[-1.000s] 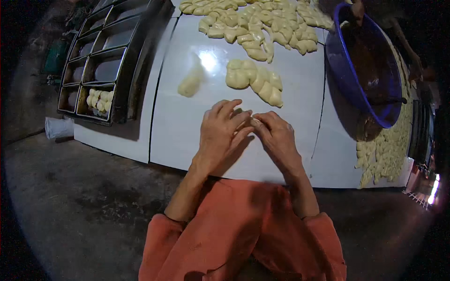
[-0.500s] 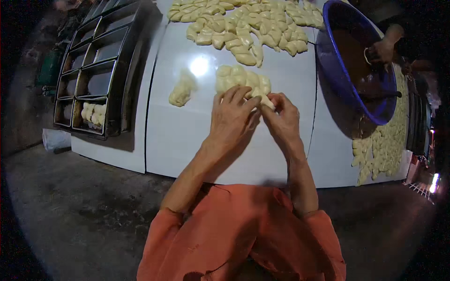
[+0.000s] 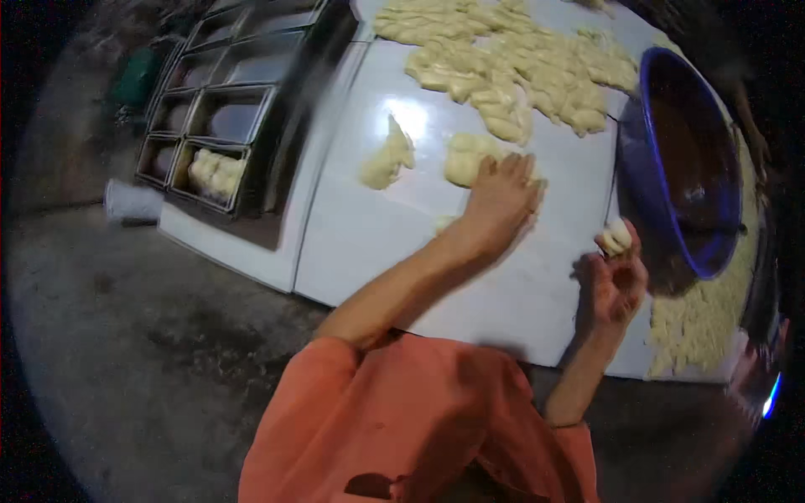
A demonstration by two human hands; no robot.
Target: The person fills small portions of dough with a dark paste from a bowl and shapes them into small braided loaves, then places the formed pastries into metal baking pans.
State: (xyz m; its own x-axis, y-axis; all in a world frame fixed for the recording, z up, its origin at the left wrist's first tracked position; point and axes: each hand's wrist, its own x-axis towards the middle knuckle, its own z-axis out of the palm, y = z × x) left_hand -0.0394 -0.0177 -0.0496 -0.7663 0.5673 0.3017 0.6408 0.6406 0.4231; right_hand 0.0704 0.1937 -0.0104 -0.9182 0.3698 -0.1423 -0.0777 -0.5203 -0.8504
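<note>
A pale clump of dough pieces (image 3: 467, 158) lies on the white table top. My left hand (image 3: 503, 199) rests over its right side, palm down with the fingers stretched out; they hide part of the clump. Off to the right, near the blue basin, my right hand (image 3: 619, 283) is raised, pinching a small piece of dough (image 3: 617, 237) between thumb and fingers. A separate lump of dough (image 3: 387, 161) sits left of the clump. A little dough bit (image 3: 444, 223) shows beside my left forearm.
Connected metal baking pans (image 3: 239, 117) stand at the left, dough (image 3: 215, 174) in the nearest one. A large mass of dough pieces (image 3: 511, 63) spreads across the far table. The blue basin (image 3: 660, 155) holds brown liquid; more dough pieces (image 3: 696, 331) lie beyond it.
My right hand has pulled away from the clump to the right, carrying a dough piece. My left hand stays at the clump. The view has turned, and the other person's hand at the basin has gone from sight.
</note>
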